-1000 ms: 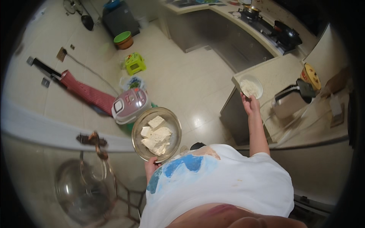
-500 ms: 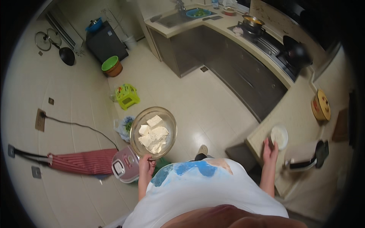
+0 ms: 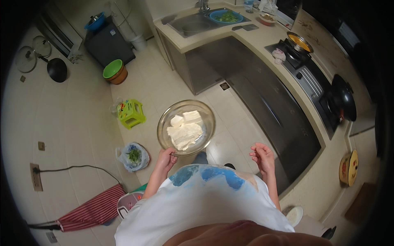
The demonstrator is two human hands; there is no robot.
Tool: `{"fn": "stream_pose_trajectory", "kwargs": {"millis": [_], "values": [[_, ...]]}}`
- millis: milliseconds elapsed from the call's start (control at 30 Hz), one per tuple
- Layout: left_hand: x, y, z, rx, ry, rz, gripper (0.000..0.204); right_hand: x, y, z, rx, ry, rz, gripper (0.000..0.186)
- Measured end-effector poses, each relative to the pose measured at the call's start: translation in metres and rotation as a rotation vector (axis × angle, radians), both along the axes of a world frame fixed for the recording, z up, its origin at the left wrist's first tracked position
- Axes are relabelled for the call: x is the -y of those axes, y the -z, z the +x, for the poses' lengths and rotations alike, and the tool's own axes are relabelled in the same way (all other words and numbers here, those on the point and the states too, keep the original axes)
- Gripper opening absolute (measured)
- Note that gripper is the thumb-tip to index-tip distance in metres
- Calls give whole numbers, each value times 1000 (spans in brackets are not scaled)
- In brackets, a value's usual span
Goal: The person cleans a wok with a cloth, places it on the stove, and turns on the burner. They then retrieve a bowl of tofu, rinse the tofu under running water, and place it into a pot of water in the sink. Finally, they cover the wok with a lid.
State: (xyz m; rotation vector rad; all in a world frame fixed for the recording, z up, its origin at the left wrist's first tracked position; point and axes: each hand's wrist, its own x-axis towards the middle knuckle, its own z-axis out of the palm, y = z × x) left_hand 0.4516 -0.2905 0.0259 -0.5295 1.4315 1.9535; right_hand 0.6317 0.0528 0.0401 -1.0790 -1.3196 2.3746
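Observation:
My left hand (image 3: 165,160) grips the near rim of a round, shiny bowl (image 3: 165,137), holding it out over the floor in front of me. Inside lie white, crumbly blocks that look like tofu (image 3: 185,130), some whole and some broken. My right hand (image 3: 262,157) hovers in the air to the right of the bowl, beside the counter front. Its fingers are loosely bent and apart, with nothing visible in them. A small white bowl (image 3: 294,215) with pale contents sits on the counter by my right elbow.
The counter curves round the right side, carrying the sink (image 3: 193,27), a blue basin of greens (image 3: 226,16), a pan of orange food (image 3: 299,42) and a black wok (image 3: 344,98). A green stool (image 3: 131,113) and a bagged bin (image 3: 133,157) stand on the floor at left.
My body has turned and moved toward the stove. The bowl of tofu came along in my left hand, while my right hand left the small white bowl on the counter.

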Motion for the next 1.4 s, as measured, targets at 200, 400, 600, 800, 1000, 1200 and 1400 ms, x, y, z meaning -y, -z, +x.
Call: {"fn": "stream_pose_trajectory", "kwargs": {"millis": [200,400,600,800,1000,1200,1400], "values": [[-91,-14,-184,-137,201,34,22,-32,6,-144,-17,98,-160,25],[-196,-24,-242,-186,536,154,33,-72,-4,-198,-142,-29,-72,45],[-298,-29,-307,-182,510,137,31,-149,-3,-323,-389,-121,-347,51],[-332,-41,-365,-176,306,119,29,-216,-16,-424,-250,-327,-361,50],[-346,-35,-454,-314,105,5,40,-240,-44,-556,-234,-414,-124,50],[-356,-21,-559,-1124,-51,-413,43,-244,-42,-644,-217,-463,28,48],[-422,-38,-670,-1708,112,-474,43,-240,-25,-712,-154,-423,43,43]]}}
